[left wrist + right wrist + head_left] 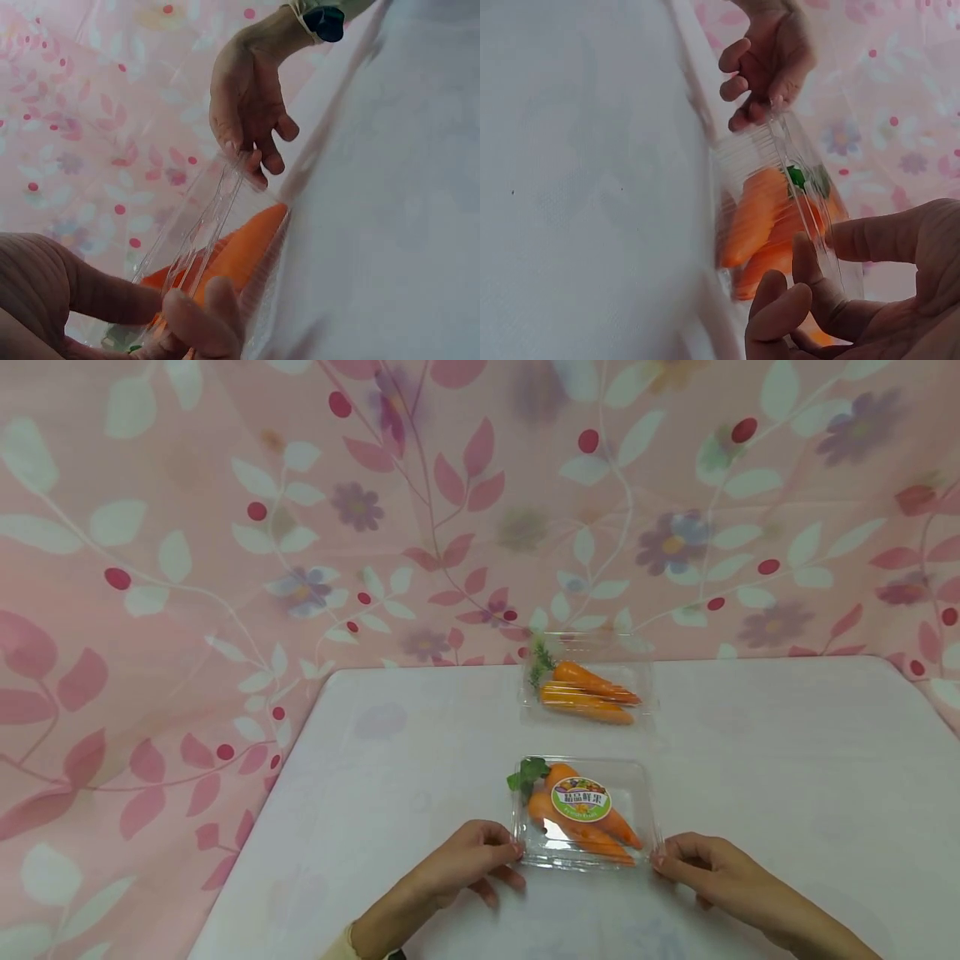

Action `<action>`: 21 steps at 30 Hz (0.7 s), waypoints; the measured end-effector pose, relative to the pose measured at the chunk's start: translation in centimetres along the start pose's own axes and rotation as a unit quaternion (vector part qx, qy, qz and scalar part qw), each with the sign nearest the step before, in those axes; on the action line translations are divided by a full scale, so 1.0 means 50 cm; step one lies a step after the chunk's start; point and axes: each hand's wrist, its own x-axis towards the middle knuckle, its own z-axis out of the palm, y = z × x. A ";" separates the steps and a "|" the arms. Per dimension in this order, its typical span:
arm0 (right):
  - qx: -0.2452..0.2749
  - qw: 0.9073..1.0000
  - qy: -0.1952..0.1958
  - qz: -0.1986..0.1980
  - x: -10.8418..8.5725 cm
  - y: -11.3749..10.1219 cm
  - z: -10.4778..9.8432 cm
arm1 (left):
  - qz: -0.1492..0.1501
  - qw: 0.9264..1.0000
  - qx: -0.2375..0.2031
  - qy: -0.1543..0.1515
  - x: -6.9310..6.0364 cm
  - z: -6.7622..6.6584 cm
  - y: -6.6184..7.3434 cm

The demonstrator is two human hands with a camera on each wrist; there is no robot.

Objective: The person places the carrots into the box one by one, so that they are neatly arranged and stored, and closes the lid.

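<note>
A clear plastic clamshell box (630, 785) with a round fruit label sits at the front middle of the white table. Inside it lie orange carrots (555, 810) with a green leafy top. My left hand (468, 864) pinches the box's near left corner between thumb and finger. At the near right corner, my right hand (701, 868) pinches the rim in the same way. Both wrist views show the thumb and fingertips on the lid's rim (217, 210), its two layers lying close together. Whether the lid is fully latched cannot be told.
Behind it on the table (420, 735) stands a second clear box (645, 685), its lid raised at the back, with more carrots (588, 702) and feathery greens inside. A pink floral cloth (480, 527) hangs behind the table's far edge.
</note>
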 end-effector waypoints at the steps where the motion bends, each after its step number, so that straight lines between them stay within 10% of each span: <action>1: 0.004 1.000 -0.001 -0.004 0.000 0.000 0.001 | -0.001 1.000 0.000 0.002 0.001 0.001 0.002; 21: 0.033 0.999 0.031 -0.005 0.009 -0.001 0.004 | 0.003 1.000 0.012 0.015 0.019 -0.003 0.006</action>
